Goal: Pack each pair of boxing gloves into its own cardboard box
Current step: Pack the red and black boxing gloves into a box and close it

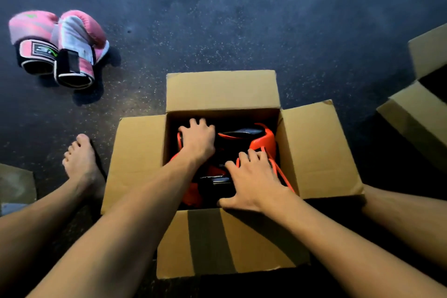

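Observation:
An open cardboard box point(314, 150) sits on the dark floor in front of me, all its flaps folded out. Inside lie red and black boxing gloves point(262, 141). My left hand point(198, 141) reaches into the box and presses down on the far-left glove, fingers curled over it. My right hand point(254, 181) lies flat on the nearer glove, fingers spread, thumb at the box's near rim. A pink and white pair of boxing gloves point(58, 46) lies on the floor at the far left, cuffs toward me.
Another open cardboard box point(416, 113) stands at the right edge, partly cut off. My bare left foot point(82, 164) rests beside the box's left flap. A flat cardboard piece point(17, 184) lies at the left edge. The floor is dark and speckled.

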